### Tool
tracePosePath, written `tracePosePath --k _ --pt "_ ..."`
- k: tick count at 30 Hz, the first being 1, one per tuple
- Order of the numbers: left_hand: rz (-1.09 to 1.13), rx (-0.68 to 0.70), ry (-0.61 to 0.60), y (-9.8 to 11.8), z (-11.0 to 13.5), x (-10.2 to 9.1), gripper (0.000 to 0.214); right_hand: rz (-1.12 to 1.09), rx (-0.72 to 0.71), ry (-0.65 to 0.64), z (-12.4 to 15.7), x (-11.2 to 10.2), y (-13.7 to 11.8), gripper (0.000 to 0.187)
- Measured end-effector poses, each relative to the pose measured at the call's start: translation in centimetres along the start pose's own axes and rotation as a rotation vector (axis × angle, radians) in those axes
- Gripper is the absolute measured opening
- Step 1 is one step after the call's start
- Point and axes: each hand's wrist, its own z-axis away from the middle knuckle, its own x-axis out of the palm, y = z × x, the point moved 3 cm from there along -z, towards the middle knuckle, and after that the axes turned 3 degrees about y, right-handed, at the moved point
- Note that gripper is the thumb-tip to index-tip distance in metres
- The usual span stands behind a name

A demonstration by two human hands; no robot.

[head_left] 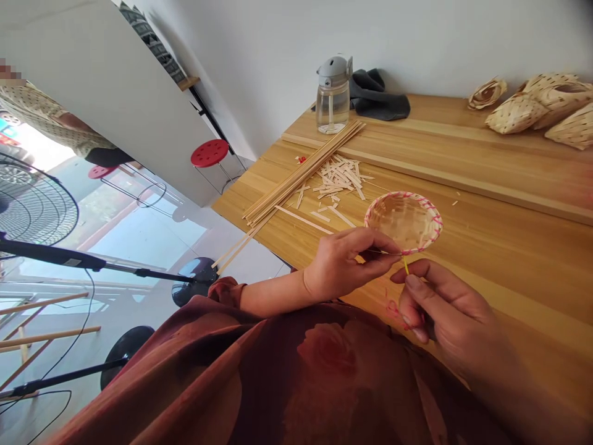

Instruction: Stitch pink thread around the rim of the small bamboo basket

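Head view: the left hand (345,266) pinches the pink-bound rim of a small woven basket (403,221) held over the table (509,247), while the right hand (447,309) grasps a yellow strand (406,266) just below the basket.

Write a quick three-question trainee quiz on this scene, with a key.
1. What colour is the binding on the small woven basket?
2. True or false: the left hand pinches the basket's rim.
3. Which stands beside the dark cloth: A) a bottle, B) a red stool?

Key: 1. Pink. 2. True. 3. A.
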Motion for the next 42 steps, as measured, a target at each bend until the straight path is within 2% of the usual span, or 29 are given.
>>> tracePosePath --k 2,5,8,11,19,26,29,32,37,39,42 --pt "-0.058 0.14 -0.029 0.4 0.2 -0.1 0.007 -0.113 0.037 -0.007 0.1 -0.3 0.5 0.034" --pt "-0.159 0.321 -0.085 1.1 0.4 -0.4 0.007 -0.15 0.071 0.003 0.5 -1.0 1.0 0.032" --pt "-0.257 0.417 -0.153 1.6 0.6 -0.6 0.013 -0.157 0.059 -0.017 0.9 -1.2 1.3 0.029" --pt "-0.308 0.52 -0.161 1.9 1.0 -0.8 0.019 -0.213 0.031 -0.028 1.1 -0.7 1.4 0.028" --pt "-0.393 0.669 -0.232 2.5 1.5 -1.1 0.023 -0.226 0.019 -0.03 1.6 -0.4 1.5 0.026" --pt "-0.477 0.809 -0.141 3.5 1.4 -1.2 0.024 -0.047 -0.06 0.022 2.4 -0.8 0.9 0.031" --pt "-0.486 0.791 -0.137 3.5 1.6 -1.2 0.024 -0.051 -0.059 0.001 2.6 -0.4 0.4 0.033" --pt "-0.462 0.757 -0.138 3.6 1.8 -1.4 0.024 -0.088 -0.072 -0.014 2.6 0.0 -0.1 0.027" --pt "-0.396 0.66 -0.185 3.8 2.1 -1.4 0.023 0.028 -0.125 0.028 2.8 -0.2 -0.2 0.026" --pt "-0.331 0.566 -0.177 3.7 2.1 -1.2 0.022 0.046 -0.133 0.039 2.9 -0.3 0.1 0.024" --pt "-0.2 0.339 -0.057 3.4 1.7 -1.0 0.014 0.074 -0.121 0.018 3.1 -0.4 0.5 0.029"
